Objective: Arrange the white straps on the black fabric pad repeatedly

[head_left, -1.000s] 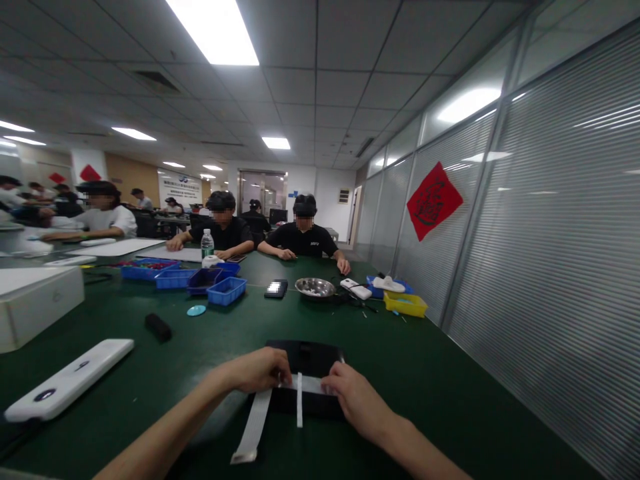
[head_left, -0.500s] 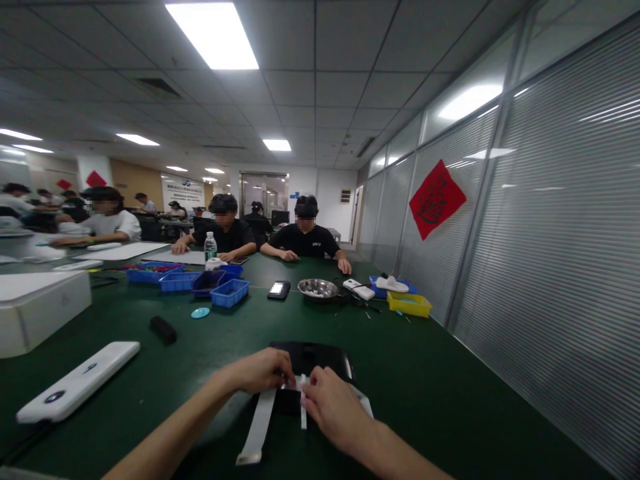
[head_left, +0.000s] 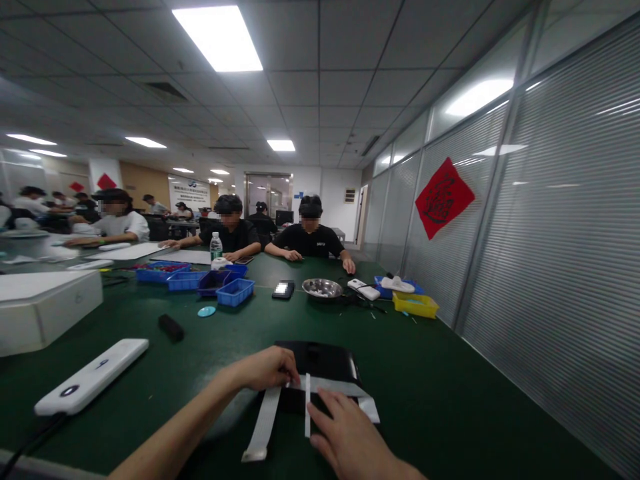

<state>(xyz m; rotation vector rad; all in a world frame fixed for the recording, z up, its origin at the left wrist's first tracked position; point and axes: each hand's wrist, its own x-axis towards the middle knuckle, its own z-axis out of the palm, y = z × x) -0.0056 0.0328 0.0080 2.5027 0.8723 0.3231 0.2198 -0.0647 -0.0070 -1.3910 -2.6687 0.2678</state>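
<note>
A black panel-like device lies on the green table in front of me. Across its near side runs a white flat ribbon cable, and one end of it hangs toward me at the left. A narrow white strip crosses the cable, pointing toward me. My left hand has its fingers pinched on the cable near its left bend; fingertips are partly hidden. My right hand is spread just right of the narrow strip, fingertips close to it, holding nothing visible.
A white power bank-like device with a black cord and a black cylinder lie left. Farther off are blue trays, a metal bowl, a phone and a yellow tray. Several people sit beyond.
My right hand has drawn back from the cable and narrow strip toward me, and its fingers have spread. My left hand remains at the cable. The view has shifted slightly left.
</note>
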